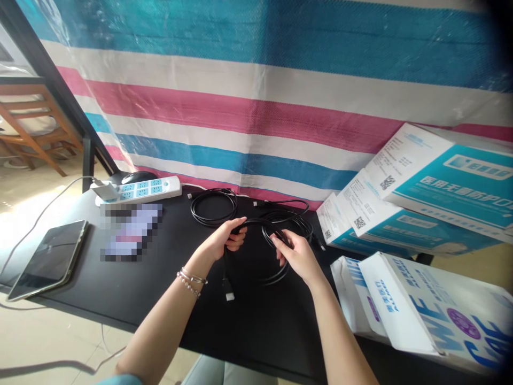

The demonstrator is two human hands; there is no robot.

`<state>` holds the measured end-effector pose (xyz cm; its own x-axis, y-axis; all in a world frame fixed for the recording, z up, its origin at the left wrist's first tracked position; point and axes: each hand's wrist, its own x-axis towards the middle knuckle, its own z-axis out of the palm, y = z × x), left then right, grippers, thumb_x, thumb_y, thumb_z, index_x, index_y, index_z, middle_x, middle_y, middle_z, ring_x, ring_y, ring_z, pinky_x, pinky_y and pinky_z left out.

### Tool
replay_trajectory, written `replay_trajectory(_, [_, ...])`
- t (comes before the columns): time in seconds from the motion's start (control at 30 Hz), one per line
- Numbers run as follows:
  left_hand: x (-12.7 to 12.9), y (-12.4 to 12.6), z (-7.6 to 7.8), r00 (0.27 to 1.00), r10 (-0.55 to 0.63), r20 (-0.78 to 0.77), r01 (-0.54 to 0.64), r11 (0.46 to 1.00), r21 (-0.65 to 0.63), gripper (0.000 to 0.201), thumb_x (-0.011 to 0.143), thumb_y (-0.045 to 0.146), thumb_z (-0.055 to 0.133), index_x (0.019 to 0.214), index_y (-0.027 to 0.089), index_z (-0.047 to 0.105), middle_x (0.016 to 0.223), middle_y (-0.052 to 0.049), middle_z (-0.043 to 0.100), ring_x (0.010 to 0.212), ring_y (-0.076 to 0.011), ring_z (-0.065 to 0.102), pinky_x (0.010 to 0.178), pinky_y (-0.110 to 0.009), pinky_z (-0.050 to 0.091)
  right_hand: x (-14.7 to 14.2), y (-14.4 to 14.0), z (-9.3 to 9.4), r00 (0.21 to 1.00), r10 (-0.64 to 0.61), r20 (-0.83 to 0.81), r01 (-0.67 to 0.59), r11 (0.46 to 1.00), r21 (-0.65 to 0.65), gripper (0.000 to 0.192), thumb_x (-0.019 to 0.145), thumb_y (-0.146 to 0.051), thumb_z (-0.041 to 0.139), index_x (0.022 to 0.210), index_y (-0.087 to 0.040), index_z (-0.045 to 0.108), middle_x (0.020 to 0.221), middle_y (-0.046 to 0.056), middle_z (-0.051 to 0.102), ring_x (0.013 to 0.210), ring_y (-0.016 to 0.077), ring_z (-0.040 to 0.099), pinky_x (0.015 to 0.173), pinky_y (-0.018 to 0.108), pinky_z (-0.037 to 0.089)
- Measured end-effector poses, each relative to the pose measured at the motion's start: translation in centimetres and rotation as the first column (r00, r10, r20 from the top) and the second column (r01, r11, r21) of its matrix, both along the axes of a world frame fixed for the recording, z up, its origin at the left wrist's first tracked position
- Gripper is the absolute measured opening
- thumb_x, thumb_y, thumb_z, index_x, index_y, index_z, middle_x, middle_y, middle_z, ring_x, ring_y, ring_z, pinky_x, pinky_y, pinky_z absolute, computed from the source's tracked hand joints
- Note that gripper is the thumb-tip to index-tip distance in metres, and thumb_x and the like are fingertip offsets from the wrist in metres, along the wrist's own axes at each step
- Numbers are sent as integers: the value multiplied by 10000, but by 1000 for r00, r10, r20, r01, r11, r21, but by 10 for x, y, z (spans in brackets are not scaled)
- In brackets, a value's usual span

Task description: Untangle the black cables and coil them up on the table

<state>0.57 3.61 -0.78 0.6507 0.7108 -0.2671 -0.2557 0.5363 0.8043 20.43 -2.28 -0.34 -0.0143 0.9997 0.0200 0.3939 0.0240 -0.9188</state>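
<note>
Both hands are on one black cable [256,221], which arches between them over the black table. My left hand [232,235] is closed round it, and an end with a pale-tipped flat connector [228,291] hangs below that hand. My right hand [289,248] pinches the cable where a loop of it curves down beneath the fingers. Behind my left hand lies a coiled black cable [214,207] with its plug at the left. Another coiled black cable [306,224] lies behind my right hand and is partly covered by it.
A white power strip [150,190] holds a plugged-in charger at the back left, near a blurred-out object [134,232]. A tablet [50,259] lies at the left edge. Blue-white boxes [452,182] and white cartons [433,310] crowd the right. A striped sheet [240,107] hangs behind.
</note>
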Motion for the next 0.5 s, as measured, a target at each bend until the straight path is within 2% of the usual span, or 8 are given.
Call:
replay_trajectory(0.17, [5,-3,3,993,90,-74,-82,991,104,383,794,455,496,578,166,366,441,110,160,355,-8,100,352,-159,51,3,0,3,996,25,-88,-32,996,-84,284,729,-429,626,796,-157,580,549,-17,570,485,133,568,522,261,479])
replay_trajectory(0.3, [7,-4,3,986,146,-86,-129,976,174,424,773,505,528,577,157,386,440,109,165,358,-6,121,357,-165,51,10,-3,12,975,130,-179,-159,975,-157,274,689,-388,683,765,-144,587,587,-4,607,537,129,582,582,263,464])
replay_trajectory(0.4, [7,-6,4,985,162,-55,-149,971,185,432,772,518,530,588,151,397,454,109,168,361,-1,127,364,-163,55,19,-5,15,938,232,-257,-281,944,-174,248,727,-379,654,724,-145,573,561,-1,622,534,117,574,552,232,420])
replay_trajectory(0.5, [6,-7,6,991,137,2,-135,974,182,400,789,473,533,598,155,381,466,108,177,362,0,126,363,-162,57,23,-6,14,852,298,-430,-382,916,-121,271,735,-394,645,680,-152,535,546,5,620,553,136,597,579,255,431])
